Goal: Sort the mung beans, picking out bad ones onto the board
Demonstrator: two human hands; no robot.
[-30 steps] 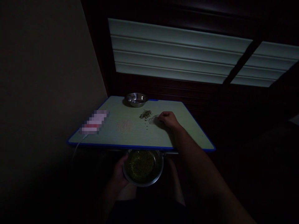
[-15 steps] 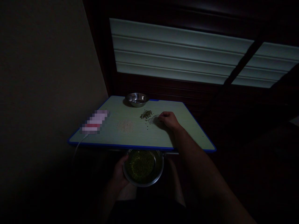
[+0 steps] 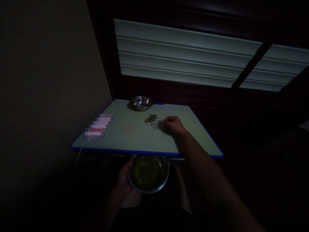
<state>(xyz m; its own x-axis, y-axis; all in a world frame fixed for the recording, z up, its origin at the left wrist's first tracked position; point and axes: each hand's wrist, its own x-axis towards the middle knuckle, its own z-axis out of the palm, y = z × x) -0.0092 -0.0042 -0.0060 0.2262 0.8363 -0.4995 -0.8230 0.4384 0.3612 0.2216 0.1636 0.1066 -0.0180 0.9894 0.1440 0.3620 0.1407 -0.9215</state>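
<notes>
Below the near edge of the table, my left hand (image 3: 124,178) grips the left rim of a metal bowl (image 3: 154,190). Small greenish grains, like mung beans, (image 3: 146,172) lie in that bowl. Over the table, my right hand (image 3: 173,124) is closed on a clear piece with a curved edge (image 3: 158,124); its exact kind is hard to make out. The clear piece's left edge is close beside a small heap of dark greenish-brown grains (image 3: 151,118). A thin patch of pale grains (image 3: 130,130) lies left of the clear piece.
A second metal bowl (image 3: 141,103) stands at the table's back edge. A blurred pink-and-white object (image 3: 98,126) with a white cable (image 3: 80,151) lies on the left. The pale table (image 3: 154,144) has a blue rim. A wall (image 3: 53,64) rises on the left.
My right hand has shifted slightly left with the clear piece, closer to the dark grains. The left hand and its bowl look unchanged.
</notes>
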